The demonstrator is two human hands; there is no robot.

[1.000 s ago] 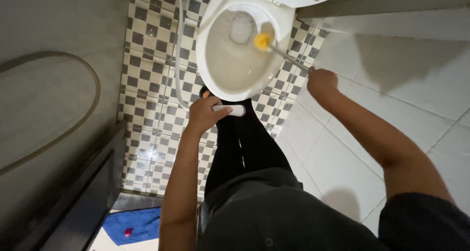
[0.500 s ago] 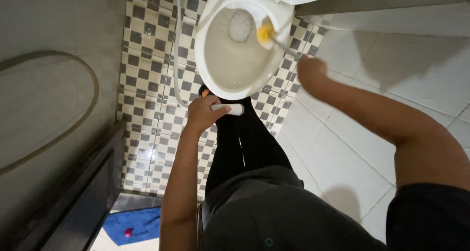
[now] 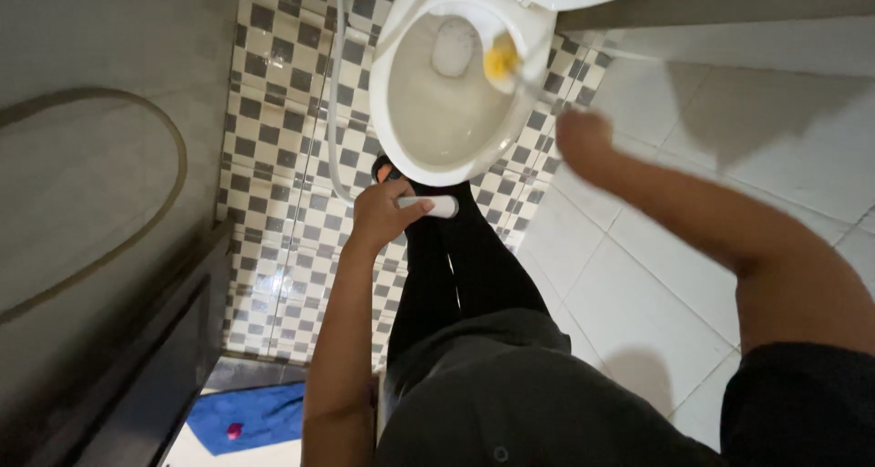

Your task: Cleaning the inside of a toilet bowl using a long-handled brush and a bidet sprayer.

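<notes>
A: Where are the 2 hands?

B: The left hand [image 3: 381,214] sits just below the front rim of the white toilet bowl [image 3: 401,148], at about 6 o'clock from it, fingers curled around a white spray handle [image 3: 436,206] that points toward 3 o'clock. A thin hose [image 3: 332,112] runs from near that hand up along the bowl's 9 o'clock side.

A: And the right one?

B: The right hand [image 3: 583,139] is at 3 o'clock from the bowl, over the white wall tiles [image 3: 656,285]. It is blurred (motion smear), so I cannot tell how the fingers stand or see the grip itself. A pale shaft runs from it toward the yellow brush head [image 3: 500,61].

A: Where is that brush head?

B: Inside the bowl, against the inner wall at roughly 2 o'clock, just beside the water at the drain.

A: Anything else about?

B: Grey-and-white checkered floor [image 3: 273,157] surrounds the bowl. The person's dark-trousered legs [image 3: 456,276] stand at 6 o'clock from it, and a blue mat [image 3: 251,417] lies at 7 o'clock, well apart.
</notes>
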